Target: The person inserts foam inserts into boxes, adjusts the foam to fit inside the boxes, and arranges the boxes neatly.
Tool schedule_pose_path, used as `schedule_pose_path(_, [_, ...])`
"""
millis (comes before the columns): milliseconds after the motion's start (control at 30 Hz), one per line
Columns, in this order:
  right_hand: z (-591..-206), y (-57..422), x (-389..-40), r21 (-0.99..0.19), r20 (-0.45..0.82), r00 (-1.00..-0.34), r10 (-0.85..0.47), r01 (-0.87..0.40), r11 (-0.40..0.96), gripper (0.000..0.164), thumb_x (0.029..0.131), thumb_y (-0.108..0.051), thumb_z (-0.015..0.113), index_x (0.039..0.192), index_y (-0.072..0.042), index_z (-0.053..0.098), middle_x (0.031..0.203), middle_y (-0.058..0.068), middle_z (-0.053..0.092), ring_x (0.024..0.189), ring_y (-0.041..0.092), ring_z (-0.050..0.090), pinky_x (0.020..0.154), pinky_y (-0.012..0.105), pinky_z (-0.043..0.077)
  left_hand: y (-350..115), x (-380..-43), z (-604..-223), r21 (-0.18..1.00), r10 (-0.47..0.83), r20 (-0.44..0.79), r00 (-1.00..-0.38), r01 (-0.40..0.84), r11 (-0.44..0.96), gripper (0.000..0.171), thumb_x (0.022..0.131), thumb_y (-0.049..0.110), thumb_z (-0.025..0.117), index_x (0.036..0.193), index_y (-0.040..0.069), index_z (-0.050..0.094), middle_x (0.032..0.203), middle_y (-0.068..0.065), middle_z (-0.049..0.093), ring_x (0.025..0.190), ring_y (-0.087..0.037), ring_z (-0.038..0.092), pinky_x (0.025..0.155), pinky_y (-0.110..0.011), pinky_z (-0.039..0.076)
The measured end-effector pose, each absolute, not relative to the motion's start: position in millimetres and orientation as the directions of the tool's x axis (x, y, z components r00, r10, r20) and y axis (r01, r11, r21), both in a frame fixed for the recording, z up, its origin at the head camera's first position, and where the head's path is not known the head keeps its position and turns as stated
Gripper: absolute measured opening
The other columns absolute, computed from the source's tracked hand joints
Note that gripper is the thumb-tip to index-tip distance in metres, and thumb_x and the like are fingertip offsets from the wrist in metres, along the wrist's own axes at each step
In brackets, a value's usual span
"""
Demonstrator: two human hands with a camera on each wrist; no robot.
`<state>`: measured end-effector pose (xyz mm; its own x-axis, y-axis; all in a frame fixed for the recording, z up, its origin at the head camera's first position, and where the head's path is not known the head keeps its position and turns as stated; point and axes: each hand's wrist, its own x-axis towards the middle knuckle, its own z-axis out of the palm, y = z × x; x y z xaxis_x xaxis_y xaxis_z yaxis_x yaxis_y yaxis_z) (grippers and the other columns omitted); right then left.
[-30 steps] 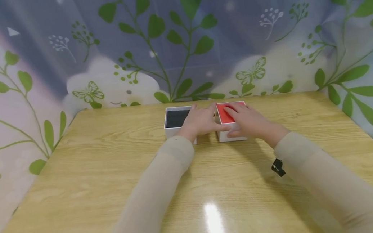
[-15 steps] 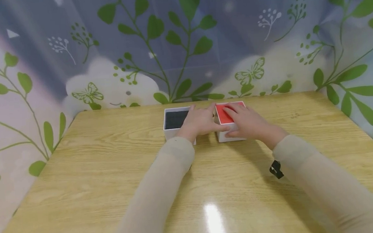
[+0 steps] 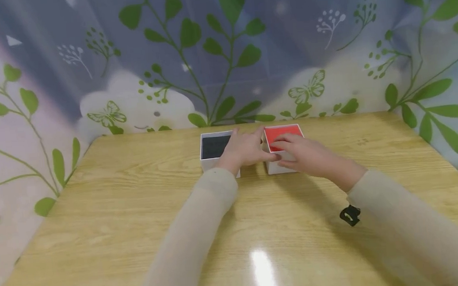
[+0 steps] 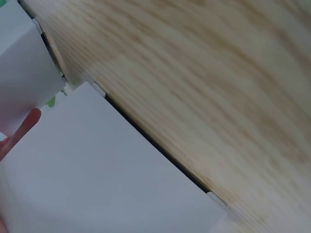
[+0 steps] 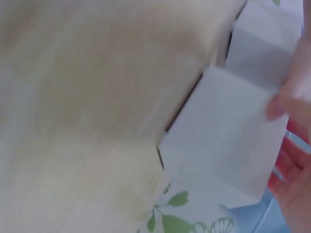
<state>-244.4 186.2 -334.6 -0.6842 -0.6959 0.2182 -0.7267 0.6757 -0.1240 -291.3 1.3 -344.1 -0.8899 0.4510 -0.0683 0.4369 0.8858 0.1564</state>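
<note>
Two white square boxes stand side by side near the table's back edge. Inside the rim of the left box [image 3: 209,164] lies a black surface [image 3: 215,147]; the right box [image 3: 276,168] has a red surface [image 3: 282,131] at its top. My left hand [image 3: 245,149] lies across the left box's right side, fingers spread, its thumb reaching the right box's near edge. Over the red surface my right hand [image 3: 305,153] is held with loosely bent fingers, its thumb in front of the box. What lies beneath the left palm is hidden.
The boxes stand on a wooden table [image 3: 138,211] with a narrow gap between them. Behind the table hangs a leaf-patterned curtain [image 3: 223,63]. A small black buckle [image 3: 350,215] hangs beneath the right sleeve.
My right hand has drawn back slightly towards me, and its fingers have slid towards the red surface's near side. The left hand and both boxes have stayed in place.
</note>
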Motion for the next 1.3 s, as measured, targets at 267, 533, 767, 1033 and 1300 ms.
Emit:
schedule_pose_path(267, [-341,181,-232,-0.067,0.372,-0.598,-0.71,-0.78,0.622,0.031,0.079,-0.001,0.072,0.11,0.002,0.065,0.105,0.018,0.06,0.091,0.03,0.06,0.075,0.04,0.052,0,-290,-343,0.159,0.458,-0.077,-0.886,0.442,0.883,0.103,0.073,0.074,0.053,0.15,0.015,0.018,0.094,0.011,0.066,0.107,-0.018,0.058,0.11,-0.051,0.007])
schedule_pose_path(533, [-351,181,-230,-0.023,0.366,-0.633,-0.682,-0.739,0.673,0.037,0.08,0.004,0.069,0.116,-0.001,0.063,0.111,0.018,0.059,0.098,0.031,0.06,0.073,0.039,0.053,-2,-288,-344,0.143,0.468,-0.073,-0.881,0.455,0.879,0.105,0.072,0.076,0.052,0.15,0.014,0.017,0.106,0.01,0.065,0.11,-0.017,0.057,0.11,-0.052,0.009])
schedule_pose_path(767, [-351,180,-230,-0.025,0.368,-0.67,-0.645,-0.701,0.713,0.034,0.081,0.007,0.066,0.114,-0.004,0.065,0.112,0.015,0.06,0.099,0.03,0.06,0.068,0.038,0.054,0,-289,-343,0.145,0.485,-0.076,-0.871,0.471,0.87,0.107,0.072,0.076,0.052,0.15,0.013,0.016,0.103,0.007,0.066,0.113,-0.02,0.055,0.11,-0.053,0.008])
schedule_pose_path(1033, [-348,182,-229,-0.043,0.339,-0.676,-0.654,-0.706,0.707,0.036,0.081,0.006,0.066,0.116,-0.002,0.064,0.114,0.017,0.06,0.102,0.031,0.059,0.076,0.04,0.053,1,-289,-345,0.138,0.485,-0.08,-0.871,0.472,0.871,0.108,0.072,0.077,0.051,0.151,0.012,0.015,0.105,0.005,0.066,0.114,-0.019,0.055,0.11,-0.053,0.007])
schedule_pose_path(1300, [-345,193,-231,-0.029,0.421,-0.633,-0.649,-0.725,0.688,0.024,0.079,0.008,0.067,0.101,-0.001,0.066,0.096,0.013,0.06,0.086,0.027,0.06,0.069,0.038,0.053,0,-290,-346,0.138,0.487,-0.067,-0.871,0.475,0.869,0.109,0.072,0.08,0.047,0.15,0.012,0.015,0.098,0.008,0.066,0.113,-0.021,0.056,0.11,-0.053,0.007])
